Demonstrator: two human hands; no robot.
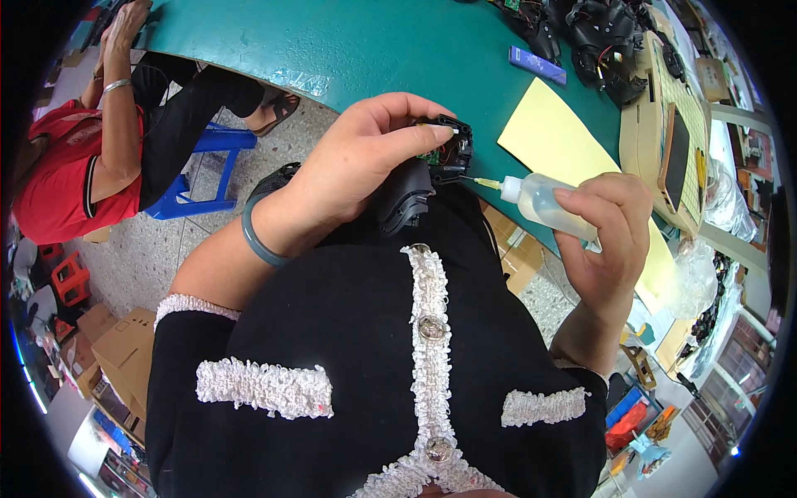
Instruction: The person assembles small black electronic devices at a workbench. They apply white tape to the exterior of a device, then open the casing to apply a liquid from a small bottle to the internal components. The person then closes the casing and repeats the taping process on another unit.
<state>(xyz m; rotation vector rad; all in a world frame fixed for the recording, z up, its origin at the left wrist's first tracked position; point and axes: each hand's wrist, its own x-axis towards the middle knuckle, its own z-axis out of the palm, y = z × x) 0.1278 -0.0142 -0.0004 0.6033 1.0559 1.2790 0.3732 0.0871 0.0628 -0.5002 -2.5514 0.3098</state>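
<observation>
My left hand (365, 153) is closed on a black plastic housing (404, 197), its thumb lying across the upper part. Inside the housing's open side, a bit of green circuit board and thin wires show. My right hand (610, 228) grips a translucent squeeze bottle (544, 203) with a white cap and a thin needle tip. The bottle lies tilted sideways, its needle pointing left. That tip reaches the edge of the housing; whether it touches cannot be made out.
Yellow paper (556, 124) lies on the green table (357, 50), near a blue-purple box (537, 65). Several black housings with wires (602, 50) are heaped at the far right, beside a beige machine (652, 141). A person in red (91, 170) sits at left near a blue stool (195, 187).
</observation>
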